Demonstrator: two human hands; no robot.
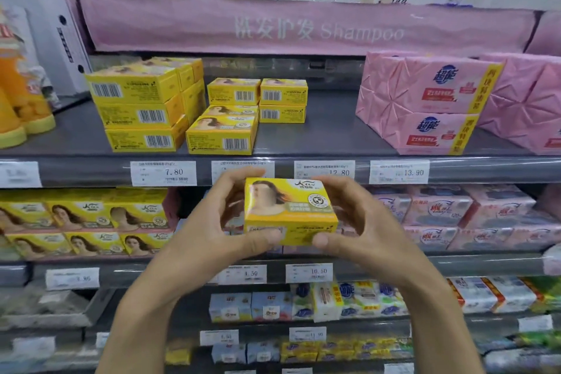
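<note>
While the yellow soap box (290,209) is hanging in mid-air in front of the shelving, I am seeing it gripped from both sides. The left hand (218,222) is clamping its left end, the thumb pressing on the lower front face and the other fingers curling over the top edge. The right hand (364,222) is mirroring that on the right end, thumb on the lower front corner, fingers wrapping round the side. The box is facing me with its printed top tilted up, just below the price-tag rail (91,171) of the grey shelf (328,130). On that shelf, stacks of matching yellow boxes (139,106) are sitting to the left, some showing barcodes, and pink wrapped soap packs (425,106) are lying to the right, well apart from them. Orange bottles (18,100) are standing at the far left. A pink Shampoo banner (303,27) is running above. Behind the left hand, a row of yellow cartons (82,218) is filling the lower shelf.
</note>
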